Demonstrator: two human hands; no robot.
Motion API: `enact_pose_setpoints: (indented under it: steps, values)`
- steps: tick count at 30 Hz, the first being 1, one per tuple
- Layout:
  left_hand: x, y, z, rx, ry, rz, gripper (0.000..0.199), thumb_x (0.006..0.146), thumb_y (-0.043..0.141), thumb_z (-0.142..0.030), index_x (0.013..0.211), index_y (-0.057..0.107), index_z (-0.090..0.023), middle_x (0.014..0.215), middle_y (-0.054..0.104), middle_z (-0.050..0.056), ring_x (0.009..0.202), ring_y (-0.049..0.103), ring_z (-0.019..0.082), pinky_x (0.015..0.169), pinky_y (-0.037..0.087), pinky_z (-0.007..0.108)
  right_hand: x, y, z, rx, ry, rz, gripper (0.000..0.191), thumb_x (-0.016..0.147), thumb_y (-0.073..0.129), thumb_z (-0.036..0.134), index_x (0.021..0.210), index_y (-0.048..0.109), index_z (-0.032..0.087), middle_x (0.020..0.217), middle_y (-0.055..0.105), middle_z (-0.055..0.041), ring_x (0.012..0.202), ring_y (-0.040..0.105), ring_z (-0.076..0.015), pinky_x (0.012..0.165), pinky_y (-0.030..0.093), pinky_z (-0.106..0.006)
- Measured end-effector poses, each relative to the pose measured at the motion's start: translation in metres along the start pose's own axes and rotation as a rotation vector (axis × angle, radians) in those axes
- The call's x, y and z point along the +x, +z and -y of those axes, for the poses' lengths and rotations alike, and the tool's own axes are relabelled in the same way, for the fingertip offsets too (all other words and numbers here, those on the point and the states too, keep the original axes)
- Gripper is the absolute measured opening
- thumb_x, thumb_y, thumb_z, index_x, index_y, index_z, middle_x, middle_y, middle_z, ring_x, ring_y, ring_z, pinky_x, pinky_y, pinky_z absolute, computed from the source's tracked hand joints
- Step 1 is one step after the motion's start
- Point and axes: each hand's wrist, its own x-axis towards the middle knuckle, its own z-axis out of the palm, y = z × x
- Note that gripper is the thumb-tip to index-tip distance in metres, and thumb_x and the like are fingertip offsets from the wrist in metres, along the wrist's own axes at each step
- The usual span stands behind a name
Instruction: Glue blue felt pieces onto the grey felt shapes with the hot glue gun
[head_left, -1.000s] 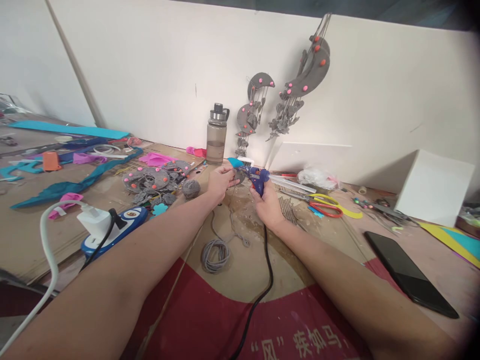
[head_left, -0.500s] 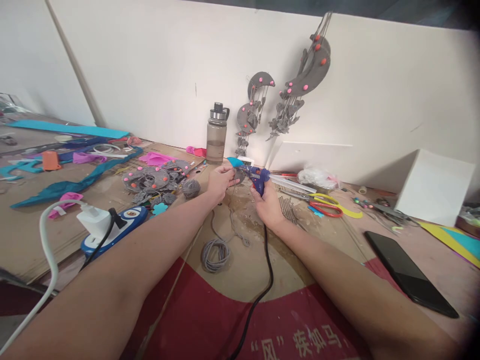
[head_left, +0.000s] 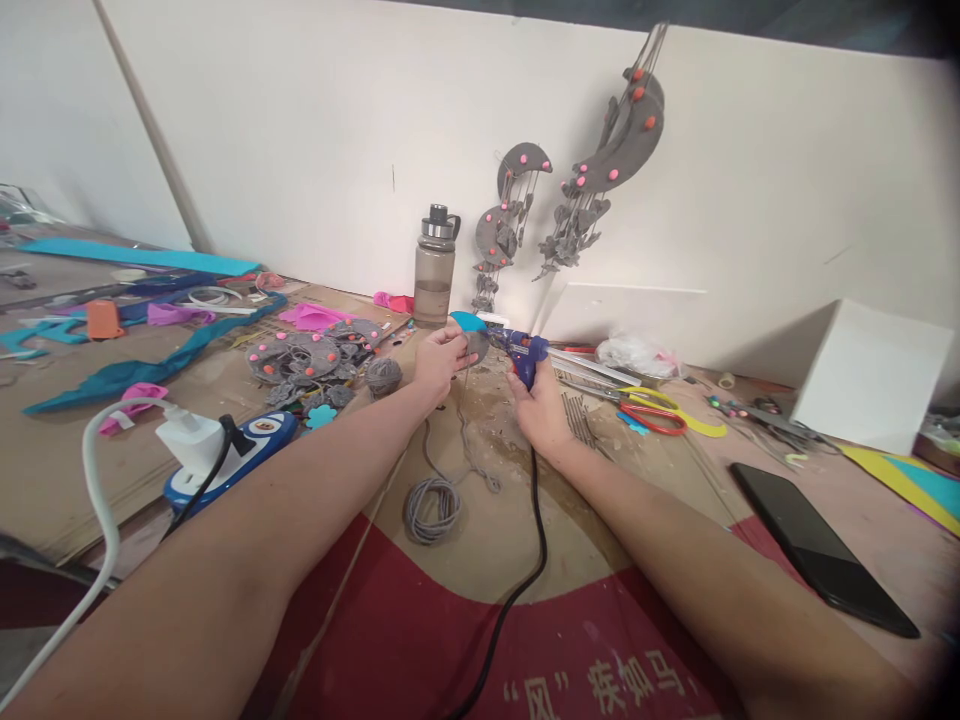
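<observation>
My right hand [head_left: 541, 412] is wrapped round the handle of a blue hot glue gun [head_left: 525, 352], a clear glue stick [head_left: 592, 367] poking out of its back. Pinched in my left hand [head_left: 444, 360] is a small felt piece, blue on top [head_left: 468, 322] and grey below [head_left: 477, 346]. The gun's nozzle points left at the piece; whether it touches cannot be seen. Grey yarn [head_left: 463, 420] runs down from the piece to a loose coil [head_left: 433, 510] on the cardboard [head_left: 480, 570]. A grey yarn ball [head_left: 382, 376] sits beside my left wrist.
A water bottle [head_left: 434, 270] stands behind my hands. Grey crescent hangings [head_left: 626, 140] lean on the white wall. Scissors [head_left: 654, 415] and a phone [head_left: 821, 550] lie right. A power strip [head_left: 232, 465] and grey crescents with pink dots [head_left: 300, 355] are left. The gun's black cord [head_left: 536, 560] crosses the cardboard.
The glue gun and my right hand have shifted slightly right, away from the felt piece. In my left hand, the piece has turned a little, showing more of its grey part.
</observation>
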Motion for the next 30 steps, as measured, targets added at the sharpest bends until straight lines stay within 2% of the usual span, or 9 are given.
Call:
enact_pose_setpoints:
  steps: [8, 22, 30]
  values:
    - [-0.0019, 0.0024, -0.0038, -0.012, -0.010, -0.031, 0.014, 0.068, 0.073, -0.017, 0.071, 0.060, -0.015, 0.069, 0.060, 0.001, 0.071, 0.063, 0.012, 0.085, 0.056, 0.039, -0.0001, -0.0011, -0.0012, -0.017, 0.019, -0.009, 0.051, 0.085, 0.051, 0.029, 0.133, 0.044, 0.014, 0.122, 0.060, -0.0153, 0.111, 0.056, -0.0271, 0.104, 0.039, -0.047]
    - [-0.0028, 0.0038, -0.0078, -0.042, 0.007, -0.055, 0.015, 0.066, 0.071, -0.014, 0.071, 0.057, -0.015, 0.063, 0.054, -0.004, 0.058, 0.056, 0.006, 0.086, 0.057, 0.040, 0.0017, -0.0019, -0.0043, -0.010, 0.014, -0.039, 0.052, 0.084, 0.051, 0.027, 0.134, 0.044, 0.015, 0.130, 0.057, -0.0155, 0.117, 0.054, -0.0274, 0.108, 0.035, -0.048]
    - [-0.0008, 0.0023, -0.0067, -0.072, 0.004, -0.044, 0.015, 0.067, 0.072, -0.013, 0.072, 0.057, -0.015, 0.058, 0.054, -0.005, 0.051, 0.052, 0.004, 0.085, 0.057, 0.040, 0.0024, -0.0023, -0.0046, -0.008, 0.016, -0.062, 0.049, 0.084, 0.052, 0.029, 0.131, 0.045, 0.016, 0.123, 0.059, -0.0141, 0.112, 0.055, -0.0266, 0.106, 0.037, -0.048]
